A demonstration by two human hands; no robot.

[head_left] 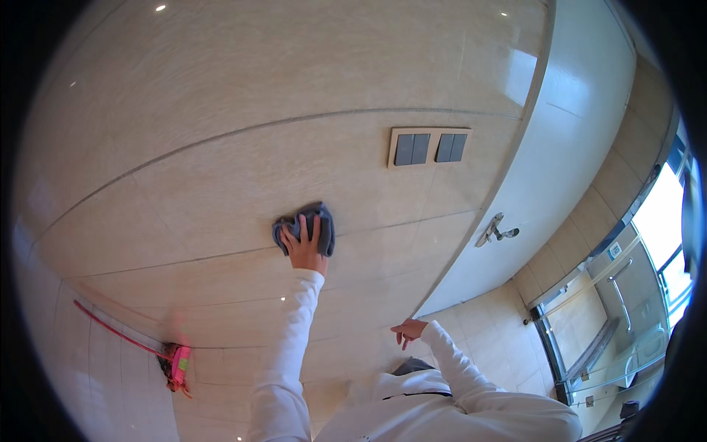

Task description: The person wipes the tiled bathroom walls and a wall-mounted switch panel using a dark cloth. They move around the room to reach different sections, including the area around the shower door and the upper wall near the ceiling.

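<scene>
My left hand (306, 253) presses a folded dark grey cloth (326, 229) flat against the beige tiled wall (248, 182). Its fingers are spread over the cloth, which bunches up on both sides and covers part of a tile joint. Lower and to the right, my right hand (409, 330) hangs in the air beside my body with nothing in it. One finger points out to the left while others bend downward. Up and right of the cloth, a double switch plate (431, 147) with dark grey rocker switches is set in the wall.
A white door (558, 149) with a metal lever handle (497, 231) stands to the right. Beyond it is a glass shower enclosure (635, 287) near a bright window (660, 201). At lower left, a pink cleaning tool (179, 364) with a long red handle (119, 330) stands in the corner.
</scene>
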